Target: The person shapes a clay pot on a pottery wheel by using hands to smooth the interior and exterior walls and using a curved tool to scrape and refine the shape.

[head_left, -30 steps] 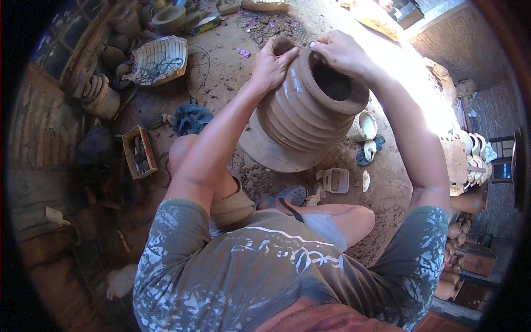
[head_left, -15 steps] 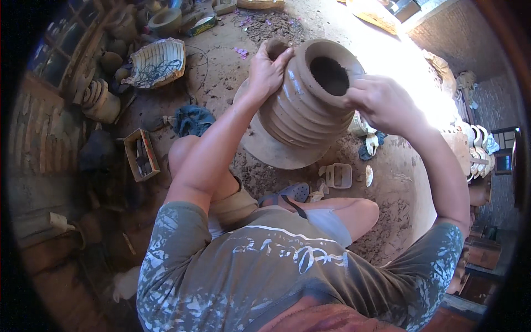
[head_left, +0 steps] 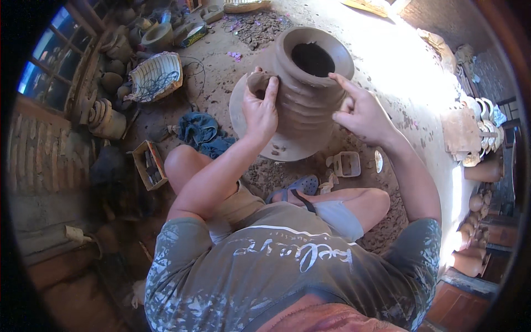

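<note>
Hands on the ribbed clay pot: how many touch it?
1. Left hand presses a clay lump against the ribbed clay pot. Right hand hovers beside the rim, contact unclear.

Hard sunlight floods the dirt floor (head_left: 409, 99) at my upper right, glaring nearly white there. My left side lies in dim shade. The fisheye bends everything toward a black rim, yet the centre stays sharp.
</note>
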